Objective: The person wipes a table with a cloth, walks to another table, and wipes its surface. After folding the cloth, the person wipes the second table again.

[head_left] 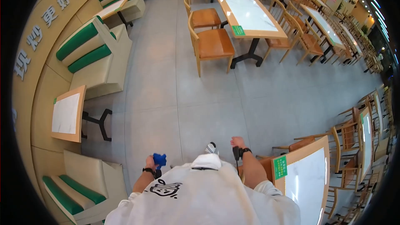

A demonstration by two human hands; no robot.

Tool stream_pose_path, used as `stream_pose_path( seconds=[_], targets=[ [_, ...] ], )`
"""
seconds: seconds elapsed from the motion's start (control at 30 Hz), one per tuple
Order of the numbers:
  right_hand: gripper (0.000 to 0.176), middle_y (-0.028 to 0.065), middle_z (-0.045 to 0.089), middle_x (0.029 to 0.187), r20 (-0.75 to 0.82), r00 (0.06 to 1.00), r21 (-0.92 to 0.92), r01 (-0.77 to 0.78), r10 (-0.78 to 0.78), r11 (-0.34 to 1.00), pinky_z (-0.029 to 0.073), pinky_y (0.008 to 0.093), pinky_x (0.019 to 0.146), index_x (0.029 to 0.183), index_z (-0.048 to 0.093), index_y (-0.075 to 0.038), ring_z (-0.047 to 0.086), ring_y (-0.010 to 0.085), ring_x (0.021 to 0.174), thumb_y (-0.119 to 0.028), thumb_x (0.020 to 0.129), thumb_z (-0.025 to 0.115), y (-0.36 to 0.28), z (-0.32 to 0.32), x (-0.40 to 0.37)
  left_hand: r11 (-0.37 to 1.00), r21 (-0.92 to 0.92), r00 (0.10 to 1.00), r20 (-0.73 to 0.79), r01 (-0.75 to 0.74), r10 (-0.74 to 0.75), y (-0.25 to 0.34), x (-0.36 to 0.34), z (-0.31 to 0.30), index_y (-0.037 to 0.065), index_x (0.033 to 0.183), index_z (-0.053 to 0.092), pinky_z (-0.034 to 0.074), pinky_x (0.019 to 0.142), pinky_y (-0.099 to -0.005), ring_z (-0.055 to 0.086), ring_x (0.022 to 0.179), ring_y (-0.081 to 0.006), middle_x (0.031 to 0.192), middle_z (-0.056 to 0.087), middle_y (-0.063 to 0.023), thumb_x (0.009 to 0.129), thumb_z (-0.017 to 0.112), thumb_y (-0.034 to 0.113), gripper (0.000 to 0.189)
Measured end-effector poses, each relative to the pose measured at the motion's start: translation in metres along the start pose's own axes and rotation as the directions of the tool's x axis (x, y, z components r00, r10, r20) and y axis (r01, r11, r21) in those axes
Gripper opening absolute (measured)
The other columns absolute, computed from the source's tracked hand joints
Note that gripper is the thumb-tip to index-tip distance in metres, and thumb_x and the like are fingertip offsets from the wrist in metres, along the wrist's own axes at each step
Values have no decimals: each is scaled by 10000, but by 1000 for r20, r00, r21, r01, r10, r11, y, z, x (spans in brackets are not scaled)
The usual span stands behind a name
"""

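Low in the head view, my left hand (151,162) is closed around a crumpled blue cloth (159,160), held out beside my body above the grey floor. My right hand (238,142) is on the other side, its fingers curled in, and no object shows in it. Each wrist wears a black band, and a small black device (236,153) sits at the right wrist. Close to my right forearm stands a wooden-edged table (306,175) with a white marbled top and a green sticker (280,167) on its corner.
Cream and green booth seats (89,64) line the left wall, with a small table (66,113) between them. Ahead is another table (250,12) with orange-seated chairs (212,43). More tables and chairs fill the right side. Grey tiled floor (166,100) runs between the rows.
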State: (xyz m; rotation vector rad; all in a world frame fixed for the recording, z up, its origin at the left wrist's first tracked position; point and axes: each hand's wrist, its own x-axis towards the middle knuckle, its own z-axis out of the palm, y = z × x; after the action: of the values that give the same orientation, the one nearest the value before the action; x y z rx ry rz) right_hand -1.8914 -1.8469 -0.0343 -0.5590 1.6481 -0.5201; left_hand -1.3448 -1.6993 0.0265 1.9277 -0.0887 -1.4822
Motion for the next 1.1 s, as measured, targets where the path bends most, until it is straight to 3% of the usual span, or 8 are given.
stream_pose_path(
  seconds=[0.6,0.7,0.77,0.8,0.9,1.0,1.07,1.1],
  targets=[
    [233,157,692,858,-51,992,-434,85,-119,897,512,424,709,894,664,-52,668,323,793,-250,780,614,91,-187,98,910,-407,975,221,79,14,232,112,341,79,868,588,501,801,-461,611,834,-279,885,647,-103,851,407,334,313],
    [255,134,693,847,-274,910,155,-278,312,948,534,325,647,1016,645,2,673,204,759,-200,897,543,-20,-180,61,903,-420,969,247,95,13,267,135,399,70,928,600,484,845,-480,609,908,-296,957,651,-114,849,400,338,344],
    [292,166,689,924,43,994,-676,103,-100,730,528,333,668,1090,631,-4,672,226,813,-215,910,540,-33,-214,68,890,-445,957,287,98,38,296,146,462,46,1034,599,471,900,-484,605,970,-310,1031,650,-129,859,381,337,404],
    [296,171,686,964,-135,977,37,-162,165,986,526,377,657,1110,623,-20,671,254,808,-221,918,524,-15,-222,96,897,-440,923,363,53,124,307,145,491,29,1108,572,453,942,-487,596,1024,-315,1092,636,-136,872,364,323,430],
    [217,110,691,868,-264,929,6,-269,261,963,527,332,654,915,643,-22,671,211,764,-224,857,585,-58,-267,113,871,-489,863,461,53,207,335,161,575,3,1220,512,398,1040,-475,567,1137,-335,1220,598,-155,920,354,298,449],
    [236,101,688,868,72,989,-845,131,-132,518,523,333,625,982,645,-26,662,191,738,-225,876,574,-106,-293,128,889,-449,836,518,85,182,374,150,653,95,1124,532,395,984,-480,571,1115,-298,1209,605,-105,924,398,294,312],
    [238,116,687,885,-370,882,251,-206,291,946,517,377,573,1006,621,-52,652,210,713,-253,926,522,-153,-290,119,898,-434,838,515,75,179,401,141,697,103,1127,543,389,967,-460,562,1107,-263,1172,615,-89,917,416,286,306],
    [238,116,687,885,-367,880,249,-219,301,944,517,377,573,1006,621,-52,652,210,713,-253,926,522,-164,-293,124,915,-403,820,533,28,210,418,124,714,102,1156,536,386,975,-448,548,1129,-254,1186,608,-88,928,401,284,321]
  ],
)
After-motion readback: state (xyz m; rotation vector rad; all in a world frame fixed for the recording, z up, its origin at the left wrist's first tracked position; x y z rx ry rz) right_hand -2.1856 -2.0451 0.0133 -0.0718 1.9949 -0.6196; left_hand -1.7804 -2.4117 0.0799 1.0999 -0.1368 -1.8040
